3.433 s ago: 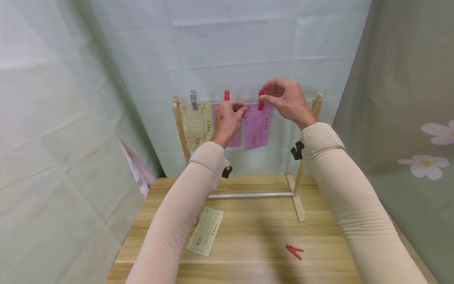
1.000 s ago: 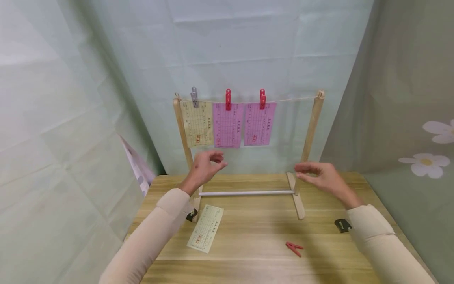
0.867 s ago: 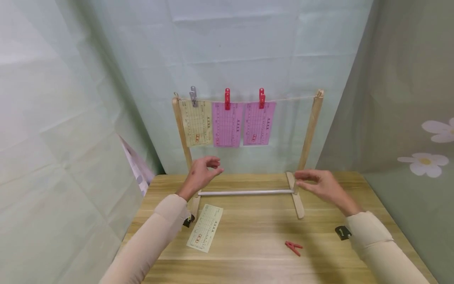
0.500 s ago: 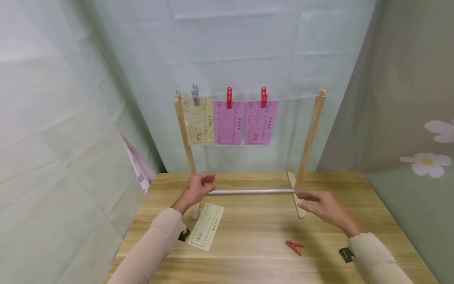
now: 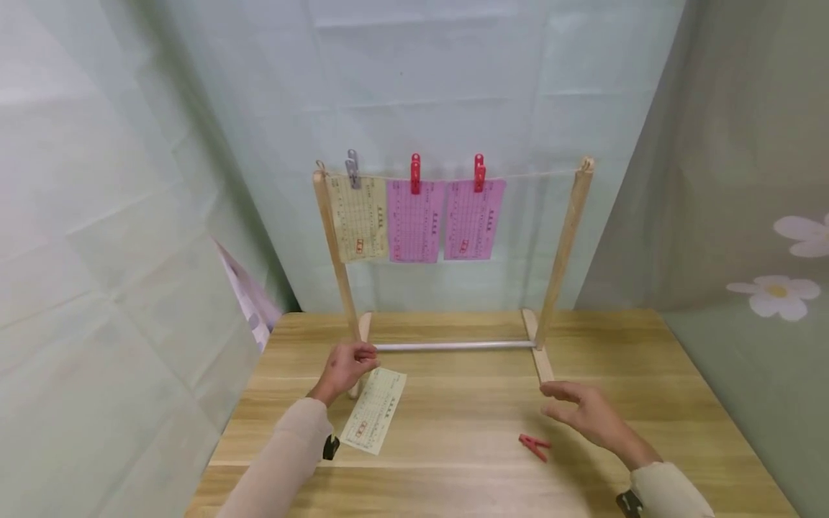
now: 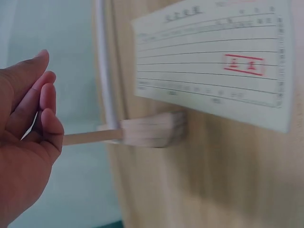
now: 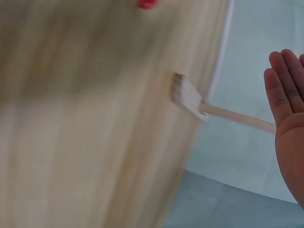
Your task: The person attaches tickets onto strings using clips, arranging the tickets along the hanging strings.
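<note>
My left hand [image 5: 345,367] hovers near the top end of a pale yellow-green printed slip [image 5: 376,410] lying on the table. Its fingers are loosely curled with nothing between them, as the left wrist view also shows. My right hand [image 5: 586,411] is above the table, fingers extended and holding nothing, up and to the right of a red clothespin [image 5: 534,446]. On a string between two wooden posts hang a yellow slip [image 5: 359,223] under a grey clip [image 5: 352,171], and two pink slips, left [image 5: 415,226] and right [image 5: 473,223], under red clips [image 5: 416,174].
The wooden stand has a right post [image 5: 565,252], a left post [image 5: 337,266] and a white crossbar [image 5: 453,346] low down. It stands toward the back of the wood-grain table [image 5: 466,475]. Pale cloth [image 5: 427,86] hangs behind, and a flowered curtain [image 5: 777,295] is on the right.
Both hands have left the string, where the right one held the red clip on the right pink slip, and come down toward the table. The clipped slips stay hanging.
</note>
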A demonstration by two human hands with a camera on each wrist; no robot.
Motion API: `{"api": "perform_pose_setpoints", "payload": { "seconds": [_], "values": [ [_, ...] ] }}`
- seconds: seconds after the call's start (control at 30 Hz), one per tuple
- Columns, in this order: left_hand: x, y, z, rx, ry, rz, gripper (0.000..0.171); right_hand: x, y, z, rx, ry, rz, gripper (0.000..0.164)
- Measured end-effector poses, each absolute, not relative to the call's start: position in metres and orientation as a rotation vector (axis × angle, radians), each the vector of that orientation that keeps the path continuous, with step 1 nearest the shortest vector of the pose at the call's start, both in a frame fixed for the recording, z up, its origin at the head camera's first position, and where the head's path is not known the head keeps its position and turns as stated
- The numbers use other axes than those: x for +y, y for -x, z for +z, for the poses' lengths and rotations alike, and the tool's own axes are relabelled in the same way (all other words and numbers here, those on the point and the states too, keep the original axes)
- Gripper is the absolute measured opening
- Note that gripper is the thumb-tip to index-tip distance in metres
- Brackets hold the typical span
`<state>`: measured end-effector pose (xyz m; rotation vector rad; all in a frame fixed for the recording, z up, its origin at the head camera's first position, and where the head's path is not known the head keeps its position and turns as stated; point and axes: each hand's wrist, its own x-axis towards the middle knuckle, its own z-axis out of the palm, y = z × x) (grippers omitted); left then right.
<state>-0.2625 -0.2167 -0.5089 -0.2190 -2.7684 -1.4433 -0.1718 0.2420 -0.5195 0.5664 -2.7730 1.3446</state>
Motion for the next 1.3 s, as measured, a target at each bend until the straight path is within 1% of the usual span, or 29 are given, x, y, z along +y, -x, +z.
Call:
{"api": "perform_pose_setpoints", "payload": {
  "seconds": [0.23, 0.4, 0.57, 0.7, 0.87, 1.1, 1.3],
  "values": [
    [-0.219, 0.26, -0.536, -2.751, 0.137, -1.433, 0.027, 0.241, 0.158, -0.543, -2.755, -0.576, 1.358, 0.032],
    [-0.221, 0.26, -0.553, -2.739, 0.085, -1.408, 0.03, 0.241, 0.148, -0.562, -2.728, -0.574, 1.369, 0.036],
    [-0.221, 0.261, -0.569, -2.737, 0.008, -1.38, 0.029, 0.242, 0.14, -0.578, -2.756, -0.482, 1.451, 0.041],
    [-0.218, 0.258, -0.575, -2.757, -0.104, -1.388, 0.029, 0.243, 0.137, -0.587, -2.788, -0.417, 1.525, 0.044],
    [-0.216, 0.257, -0.581, -2.78, -0.095, -1.328, 0.031, 0.242, 0.135, -0.592, -2.786, -0.411, 1.423, 0.043],
    [-0.215, 0.258, -0.586, -2.786, -0.118, -1.187, 0.035, 0.239, 0.134, -0.597, -2.759, -0.494, 1.392, 0.05],
    [-0.211, 0.261, -0.587, -2.786, -0.164, -1.178, 0.031, 0.239, 0.136, -0.605, -2.754, -0.574, 1.28, 0.046]
  ]
}}
